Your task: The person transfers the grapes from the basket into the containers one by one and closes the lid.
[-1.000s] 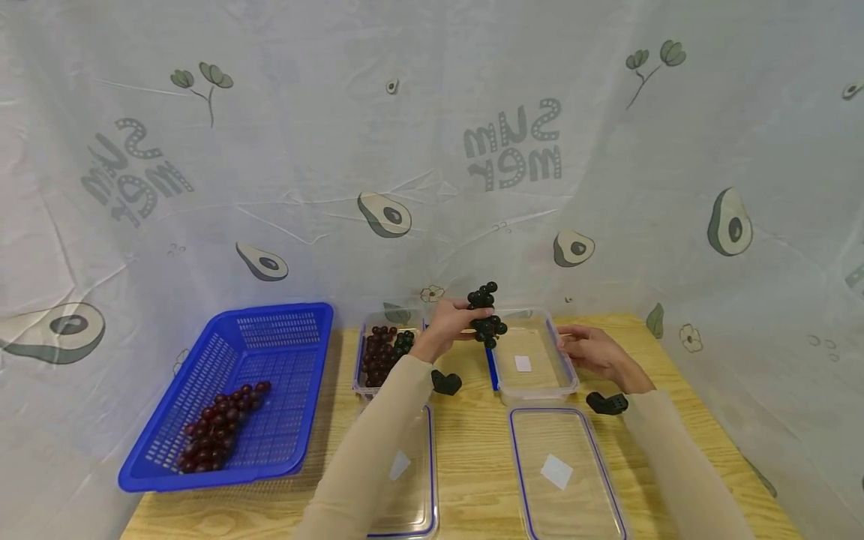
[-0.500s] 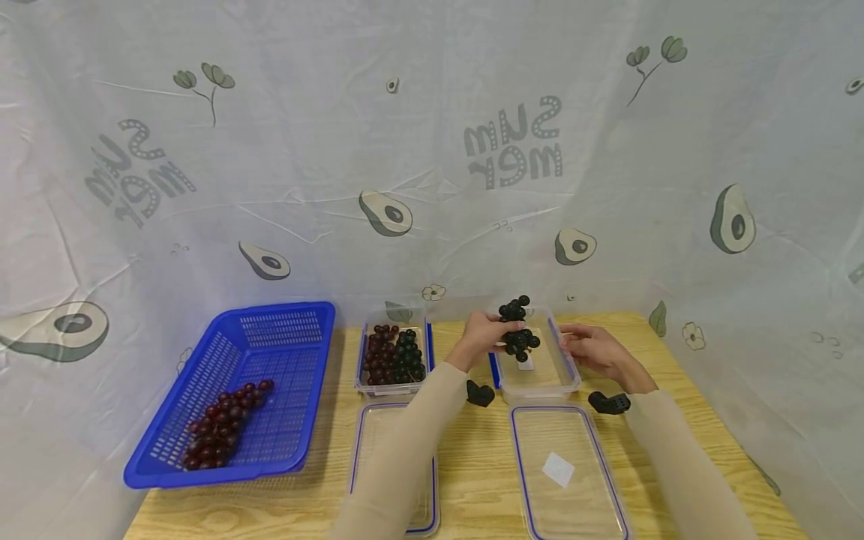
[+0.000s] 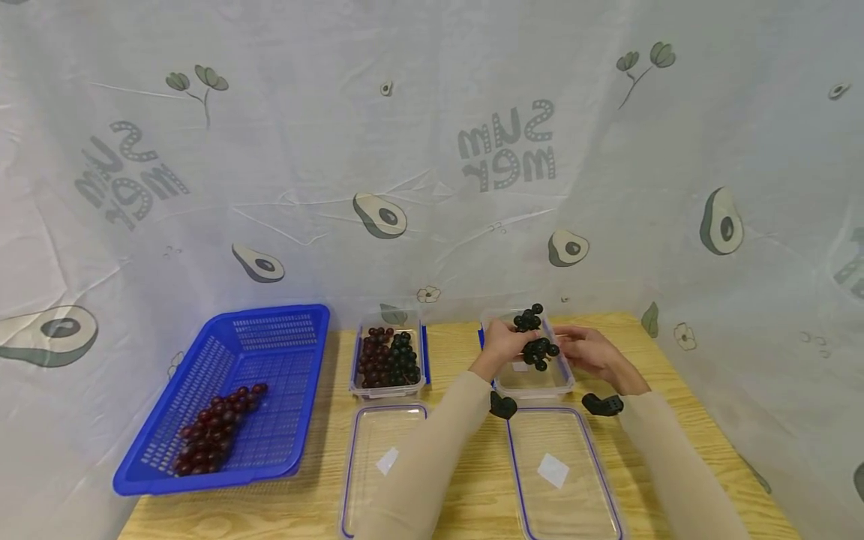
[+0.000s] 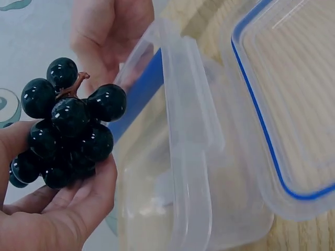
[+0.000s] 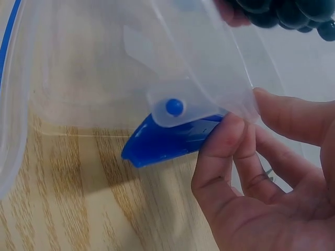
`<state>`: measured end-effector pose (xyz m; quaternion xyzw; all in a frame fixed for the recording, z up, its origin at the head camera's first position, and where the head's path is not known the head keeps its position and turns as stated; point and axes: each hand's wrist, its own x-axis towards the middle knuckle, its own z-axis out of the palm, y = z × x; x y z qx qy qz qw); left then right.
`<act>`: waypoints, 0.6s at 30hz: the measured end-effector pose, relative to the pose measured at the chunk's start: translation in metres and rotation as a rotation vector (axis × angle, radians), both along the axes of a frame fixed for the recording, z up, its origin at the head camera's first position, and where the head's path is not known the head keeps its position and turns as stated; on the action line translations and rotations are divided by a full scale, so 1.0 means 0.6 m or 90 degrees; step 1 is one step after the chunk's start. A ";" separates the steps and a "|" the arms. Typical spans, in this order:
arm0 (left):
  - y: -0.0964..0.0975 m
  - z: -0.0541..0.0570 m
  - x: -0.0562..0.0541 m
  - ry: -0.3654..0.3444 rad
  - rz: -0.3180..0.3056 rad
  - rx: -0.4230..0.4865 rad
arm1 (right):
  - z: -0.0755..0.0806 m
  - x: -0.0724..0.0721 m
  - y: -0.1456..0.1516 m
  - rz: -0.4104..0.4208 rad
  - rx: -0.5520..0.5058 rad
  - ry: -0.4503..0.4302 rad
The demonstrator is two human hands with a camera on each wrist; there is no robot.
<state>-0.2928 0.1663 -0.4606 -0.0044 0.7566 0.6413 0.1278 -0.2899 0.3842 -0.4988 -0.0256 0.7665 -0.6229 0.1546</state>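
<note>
Now that the left hand [image 3: 502,343], grasping black grapes [image 4: 70,123], has shifted rightward over the clear box [image 3: 535,391], pinched by the right hand [image 3: 592,352], the transfer appears nearly aligned.

Your left hand [image 3: 503,343] over the right-hand box [image 3: 536,391], fingers and thumb curled, gripping. Your right hand [image 3: 591,354] pinching that box's right side. Both forearms [image 3: 435,450] reach toward it, sleeved.

Head view: set back and high, facing forward and down over table [image 3: 489,469] and curtain [image 3: 432,112]. Wrist views: close in, angled down. All three share the clear container [image 3: 535,391], at the head view's four o'clock, and black grapes [image 3: 539,350].
</note>
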 end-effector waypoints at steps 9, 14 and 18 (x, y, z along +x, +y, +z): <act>0.016 -0.017 0.005 -0.023 0.008 -0.031 | -0.004 -0.002 0.001 -0.011 0.000 -0.006; 0.024 -0.027 0.010 -0.022 0.025 -0.093 | -0.005 0.000 0.001 -0.014 -0.015 -0.009; 0.027 -0.030 0.017 -0.008 0.031 -0.142 | -0.007 0.000 0.000 -0.014 -0.016 -0.006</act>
